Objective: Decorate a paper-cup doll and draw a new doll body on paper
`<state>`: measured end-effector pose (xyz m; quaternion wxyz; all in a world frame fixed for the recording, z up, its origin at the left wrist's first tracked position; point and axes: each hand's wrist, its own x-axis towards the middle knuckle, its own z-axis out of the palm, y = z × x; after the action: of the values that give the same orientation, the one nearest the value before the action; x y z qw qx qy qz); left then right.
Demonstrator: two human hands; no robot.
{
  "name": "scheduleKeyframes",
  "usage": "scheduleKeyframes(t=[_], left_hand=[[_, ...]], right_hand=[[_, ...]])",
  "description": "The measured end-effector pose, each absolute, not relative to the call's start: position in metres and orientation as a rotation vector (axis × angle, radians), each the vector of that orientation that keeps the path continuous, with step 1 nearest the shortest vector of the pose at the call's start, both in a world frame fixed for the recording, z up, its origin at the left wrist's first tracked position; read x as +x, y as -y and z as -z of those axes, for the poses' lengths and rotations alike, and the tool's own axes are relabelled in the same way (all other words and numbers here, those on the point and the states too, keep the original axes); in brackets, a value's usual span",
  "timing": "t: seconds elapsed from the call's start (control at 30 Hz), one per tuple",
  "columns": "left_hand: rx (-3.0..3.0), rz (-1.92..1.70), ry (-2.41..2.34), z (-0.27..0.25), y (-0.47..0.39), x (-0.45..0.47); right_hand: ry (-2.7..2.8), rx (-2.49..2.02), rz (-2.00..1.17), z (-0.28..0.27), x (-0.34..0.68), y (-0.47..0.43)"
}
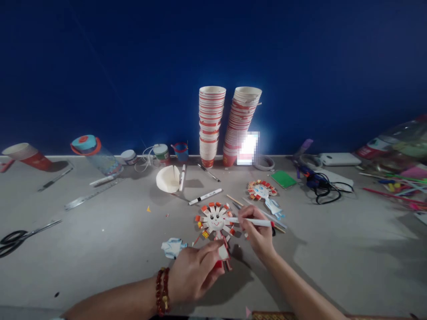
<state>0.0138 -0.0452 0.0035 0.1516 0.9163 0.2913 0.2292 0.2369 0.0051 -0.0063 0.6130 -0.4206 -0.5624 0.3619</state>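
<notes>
A paper doll [216, 220] with a drawn smiling face and a ring of orange-tipped paper strips lies in front of me. My left hand [196, 269], a beaded bracelet at its wrist, holds the doll's red-edged body, partly covering it. Pinched in my right hand [256, 229] is a white marker [238, 220] with a red end, its tip at the face's right edge. A blue-edged paper dress cutout [173, 248] lies beside my left hand. Beyond my right hand is a second paper doll [263, 192] with a blue body.
Two tall stacks of paper cups [211, 129] stand by the blue wall, next to a bright blurred screen [247, 149]. A cut cup [168, 180], a black-and-white marker [205, 196], scissors [20, 238], a water bottle [96, 155] and a green pad [283, 179] are about.
</notes>
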Motion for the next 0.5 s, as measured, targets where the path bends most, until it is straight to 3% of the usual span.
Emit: scheduleKeyframes(t=[0.17,0.37,0.5], left_hand=[[2.530,-0.974,-0.725,-0.006,0.046,0.009],[2.461,-0.916,-0.852,-0.003,0.045,0.011],[2.428,-0.912,-0.852,-0.004,0.044,0.012]], right_hand=[[1.211,-0.760,-0.869,-0.012,0.252,-0.002],[1.419,-0.596,-1.009,-0.021,0.241,0.013],[1.626,-0.592,-0.867,-0.028,0.229,0.025]])
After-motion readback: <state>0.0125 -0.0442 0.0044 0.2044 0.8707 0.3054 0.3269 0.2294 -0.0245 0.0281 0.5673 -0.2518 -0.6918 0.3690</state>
